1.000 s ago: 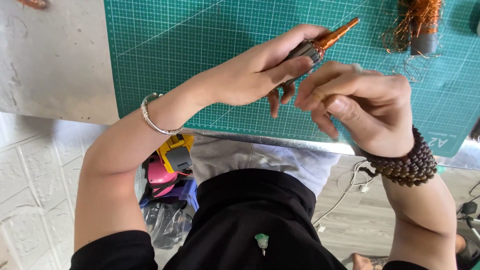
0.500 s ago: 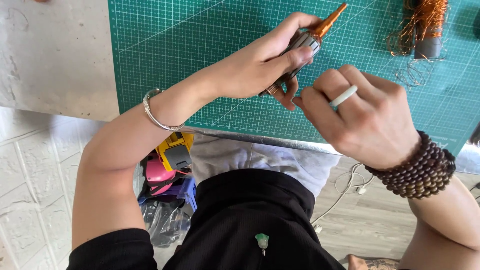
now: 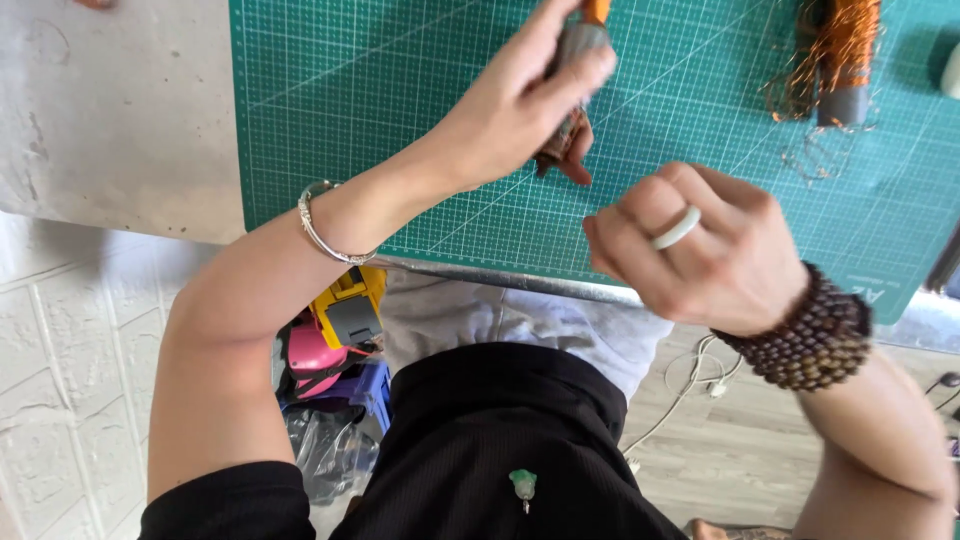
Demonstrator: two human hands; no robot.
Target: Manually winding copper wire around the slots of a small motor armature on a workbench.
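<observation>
1. Right hand [image 3: 700,250] has let go and pulled back off the tool [image 3: 575,60], now curled loosely, holding nothing.
2. Left hand [image 3: 520,100] keeps a closed grip on it, over the green mat [image 3: 400,120].
3. So it's a one-handed hold now.

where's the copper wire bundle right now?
In the head view, the copper wire bundle lies at the top right on the green cutting mat, beyond the right hand and clear of both hands.
</observation>
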